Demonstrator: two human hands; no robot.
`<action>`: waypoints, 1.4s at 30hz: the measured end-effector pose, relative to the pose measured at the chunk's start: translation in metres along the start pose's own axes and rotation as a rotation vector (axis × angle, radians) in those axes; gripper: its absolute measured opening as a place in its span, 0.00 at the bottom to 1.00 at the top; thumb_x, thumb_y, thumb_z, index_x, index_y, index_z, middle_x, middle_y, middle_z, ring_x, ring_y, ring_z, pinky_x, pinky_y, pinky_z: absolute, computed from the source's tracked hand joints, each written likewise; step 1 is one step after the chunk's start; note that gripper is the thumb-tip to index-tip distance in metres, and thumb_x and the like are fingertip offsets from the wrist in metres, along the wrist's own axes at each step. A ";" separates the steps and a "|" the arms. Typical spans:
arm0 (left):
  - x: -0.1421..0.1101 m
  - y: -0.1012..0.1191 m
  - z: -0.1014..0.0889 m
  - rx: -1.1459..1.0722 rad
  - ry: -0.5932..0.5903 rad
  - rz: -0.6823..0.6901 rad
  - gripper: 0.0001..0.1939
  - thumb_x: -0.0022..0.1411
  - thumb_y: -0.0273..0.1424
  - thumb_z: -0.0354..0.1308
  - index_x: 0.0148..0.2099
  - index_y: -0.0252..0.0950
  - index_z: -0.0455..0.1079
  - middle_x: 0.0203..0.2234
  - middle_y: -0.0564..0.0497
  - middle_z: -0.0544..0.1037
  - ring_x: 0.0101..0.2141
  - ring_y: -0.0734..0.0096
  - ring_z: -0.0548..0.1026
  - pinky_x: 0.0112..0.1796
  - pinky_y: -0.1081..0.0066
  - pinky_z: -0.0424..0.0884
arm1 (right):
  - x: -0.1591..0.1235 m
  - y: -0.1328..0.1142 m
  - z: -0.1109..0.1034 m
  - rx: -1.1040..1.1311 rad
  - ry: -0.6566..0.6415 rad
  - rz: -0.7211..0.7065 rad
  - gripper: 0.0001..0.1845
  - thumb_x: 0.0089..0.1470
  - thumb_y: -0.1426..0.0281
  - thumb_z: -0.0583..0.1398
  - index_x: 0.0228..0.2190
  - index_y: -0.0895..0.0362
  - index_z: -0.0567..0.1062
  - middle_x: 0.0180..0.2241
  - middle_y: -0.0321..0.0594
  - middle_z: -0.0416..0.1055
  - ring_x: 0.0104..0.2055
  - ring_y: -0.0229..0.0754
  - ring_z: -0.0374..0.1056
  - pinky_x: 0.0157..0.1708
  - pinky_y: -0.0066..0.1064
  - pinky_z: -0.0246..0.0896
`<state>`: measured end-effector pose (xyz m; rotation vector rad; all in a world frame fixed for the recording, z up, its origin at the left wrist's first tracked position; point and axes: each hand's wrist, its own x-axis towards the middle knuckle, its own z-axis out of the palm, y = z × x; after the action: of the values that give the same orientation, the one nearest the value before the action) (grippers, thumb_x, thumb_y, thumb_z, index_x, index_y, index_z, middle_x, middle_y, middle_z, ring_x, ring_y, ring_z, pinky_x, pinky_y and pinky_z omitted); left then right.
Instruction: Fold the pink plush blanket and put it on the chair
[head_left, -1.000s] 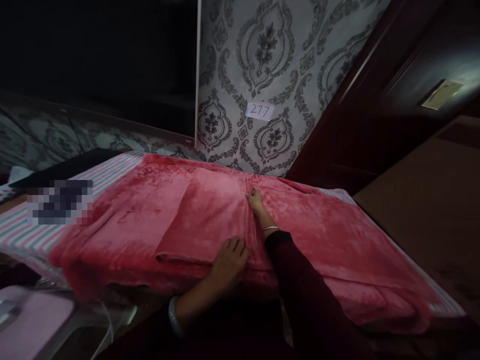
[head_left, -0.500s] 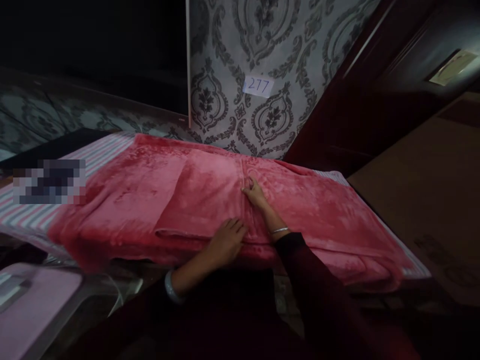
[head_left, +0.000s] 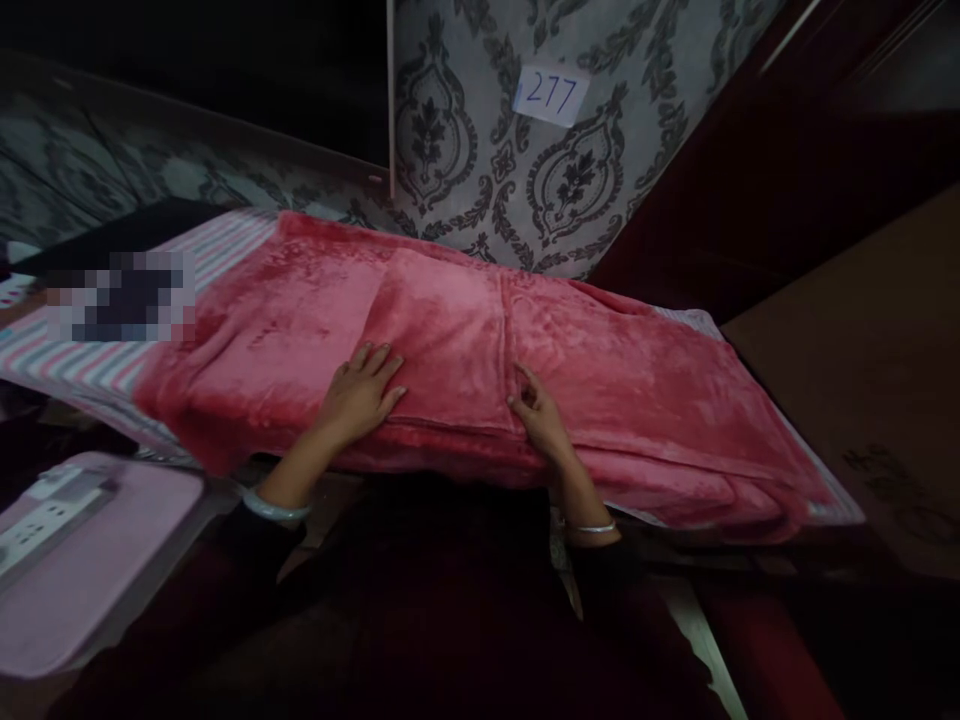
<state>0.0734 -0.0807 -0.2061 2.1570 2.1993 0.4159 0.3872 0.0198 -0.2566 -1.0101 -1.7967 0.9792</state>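
Note:
A pink-red plush blanket (head_left: 630, 365) lies partly folded over a long table, its folded edges meeting in a seam near the middle. My left hand (head_left: 364, 392) rests flat on the folded layer left of that seam, fingers spread. At the seam, close to the front edge, my right hand (head_left: 541, 412) touches the blanket with its thumb and forefinger apart and the other fingers loosely bent. Neither hand lifts any cloth.
A striped cloth (head_left: 97, 370) shows under the blanket at both ends. At lower left, a power strip (head_left: 49, 525) lies on a pink stool (head_left: 112, 580). A dark screen (head_left: 225, 80) hangs behind. A cardboard box (head_left: 870, 400) stands to the right.
My left hand has moved left from beside the seam and spread out flat. My right hand has slid along the seam toward the front edge. The view has tilted down.

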 end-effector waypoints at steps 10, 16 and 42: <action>-0.020 -0.015 -0.005 -0.237 0.108 0.183 0.23 0.73 0.42 0.49 0.61 0.39 0.73 0.62 0.42 0.73 0.67 0.51 0.62 0.65 0.41 0.56 | -0.032 -0.029 -0.009 -0.312 0.123 -0.147 0.24 0.60 0.59 0.60 0.54 0.54 0.77 0.44 0.46 0.76 0.46 0.50 0.70 0.51 0.46 0.67; -0.019 -0.027 -0.004 -0.368 0.121 0.275 0.24 0.70 0.46 0.53 0.59 0.38 0.74 0.58 0.42 0.77 0.63 0.53 0.70 0.63 0.47 0.63 | -0.038 -0.041 -0.014 -0.393 -0.014 -0.170 0.28 0.59 0.59 0.61 0.59 0.54 0.74 0.37 0.43 0.74 0.37 0.47 0.68 0.43 0.41 0.68; -0.007 -0.023 -0.016 -0.160 0.184 0.176 0.12 0.66 0.37 0.56 0.46 0.37 0.75 0.42 0.42 0.80 0.46 0.52 0.75 0.50 0.54 0.72 | -0.006 -0.067 -0.014 -0.270 0.076 -0.227 0.16 0.61 0.67 0.55 0.42 0.52 0.82 0.33 0.41 0.71 0.36 0.44 0.67 0.39 0.36 0.67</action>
<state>0.0474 -0.0898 -0.1969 2.3139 1.9838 0.8001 0.3855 -0.0079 -0.1932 -0.9638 -1.9646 0.5632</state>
